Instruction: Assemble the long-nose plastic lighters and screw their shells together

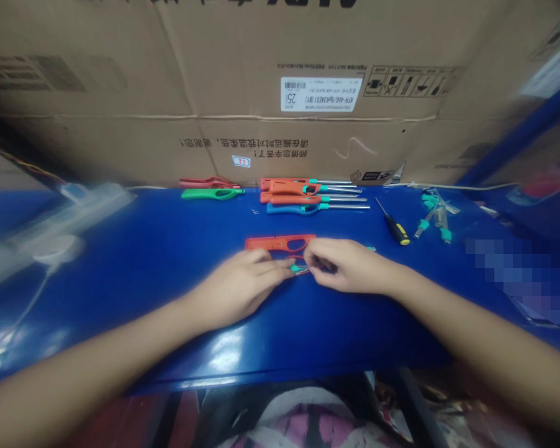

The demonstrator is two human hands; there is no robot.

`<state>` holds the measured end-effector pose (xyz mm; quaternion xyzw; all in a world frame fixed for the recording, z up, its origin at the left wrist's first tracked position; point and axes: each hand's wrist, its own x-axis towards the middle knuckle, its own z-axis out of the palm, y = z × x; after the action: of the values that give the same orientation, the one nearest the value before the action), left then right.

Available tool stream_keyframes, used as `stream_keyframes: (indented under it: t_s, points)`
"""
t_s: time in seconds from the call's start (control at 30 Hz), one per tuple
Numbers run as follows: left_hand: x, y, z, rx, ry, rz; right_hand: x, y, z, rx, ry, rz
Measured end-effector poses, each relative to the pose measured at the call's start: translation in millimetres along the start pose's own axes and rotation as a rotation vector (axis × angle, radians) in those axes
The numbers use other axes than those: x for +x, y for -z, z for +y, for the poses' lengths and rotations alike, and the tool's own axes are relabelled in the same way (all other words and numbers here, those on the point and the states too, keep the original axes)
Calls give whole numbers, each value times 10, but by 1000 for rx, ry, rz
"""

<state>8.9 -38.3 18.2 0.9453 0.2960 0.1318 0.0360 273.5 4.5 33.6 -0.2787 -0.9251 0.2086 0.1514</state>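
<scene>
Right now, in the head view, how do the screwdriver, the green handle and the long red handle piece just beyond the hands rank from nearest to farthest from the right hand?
From the right hand:
1. Long red handle piece: just beyond its fingertips.
2. Screwdriver: off to its right.
3. Green handle: far left, towards the cardboard.

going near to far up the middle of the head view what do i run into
Blue table's near edge, left hand, orange-red handle, blue lighter, orange lighters, cardboard box.
</scene>
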Motion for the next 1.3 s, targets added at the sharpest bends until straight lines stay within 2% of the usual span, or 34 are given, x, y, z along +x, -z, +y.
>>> stream_keyframes:
  t_s: [0.17,0.37,0.63,1.3]
  points:
    - [13,7,10,-9,12,7,11,-27,12,19,-29,10]
    - [22,13,20,-10,11,24,16,-41,73,35,63,36]
    - [23,7,8,-25,20,52,19,10,55,-3,49,3]
    - [28,5,-7,-28,-6,59,-10,1,24,-282,95,-51]
